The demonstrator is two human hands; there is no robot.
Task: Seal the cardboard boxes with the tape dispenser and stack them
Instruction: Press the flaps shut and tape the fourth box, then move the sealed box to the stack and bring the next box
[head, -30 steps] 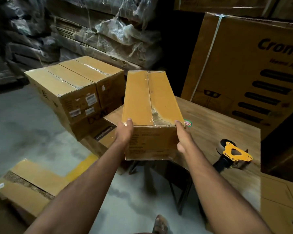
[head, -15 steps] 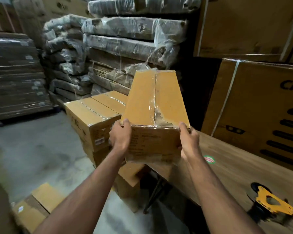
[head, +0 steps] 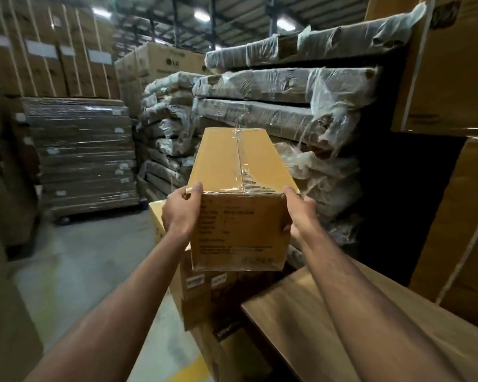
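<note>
Inside a goods warehouse.
Strapped cartons [head: 50,53] stand in high rows, shrink-wrapped flat packs [head: 273,86] pile up on a concrete floor [head: 75,268], and strip lights [head: 202,15] hang from a metal roof.

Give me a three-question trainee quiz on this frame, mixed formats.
1. True or false: the long brown cardboard box has clear tape along its top seam.
2. Which hands grip the box? A) left only B) right only C) both
3. Fill in: the wooden table lies to the lower ____ of the box.

Key:
1. True.
2. C: left hand and right hand clasp its near end, fingers over the top edge.
3. Right.
</note>
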